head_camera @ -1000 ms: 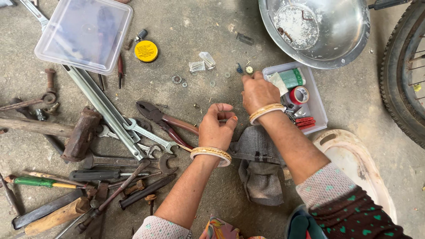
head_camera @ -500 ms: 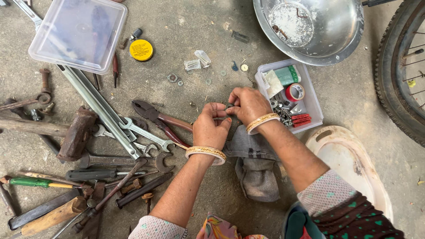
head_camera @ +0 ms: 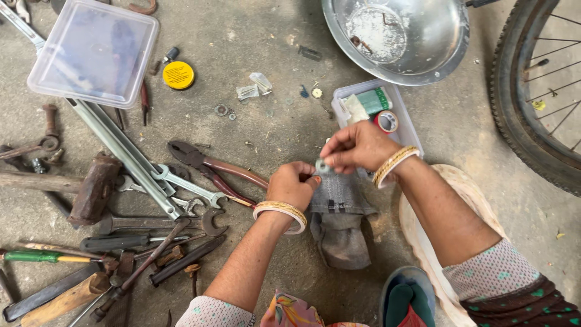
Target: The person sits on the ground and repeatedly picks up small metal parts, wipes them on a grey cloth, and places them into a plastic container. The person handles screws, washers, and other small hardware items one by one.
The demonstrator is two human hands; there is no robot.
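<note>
My left hand (head_camera: 293,183) and my right hand (head_camera: 358,147) meet above a grey cloth (head_camera: 338,219) on the concrete floor. Between their fingertips sits a small metal nut or washer (head_camera: 322,166); the right hand pinches it and the left hand's fingers close on it from the other side. Both wrists wear pale bangles. Just behind the right hand lies a small open plastic box (head_camera: 404,119) with a tape roll, a green packet and small parts.
Red-handled pliers (head_camera: 212,167), spanners (head_camera: 184,184), a hammer (head_camera: 94,189) and several other tools lie at the left. A clear lid (head_camera: 94,51) and yellow tin (head_camera: 178,75) are at the upper left. A steel bowl (head_camera: 399,36) and bicycle wheel (head_camera: 532,91) stand at the upper right.
My right hand came back from the plastic box to meet the left hand, and both now hold a small metal piece over the cloth. The view shifted slightly.
</note>
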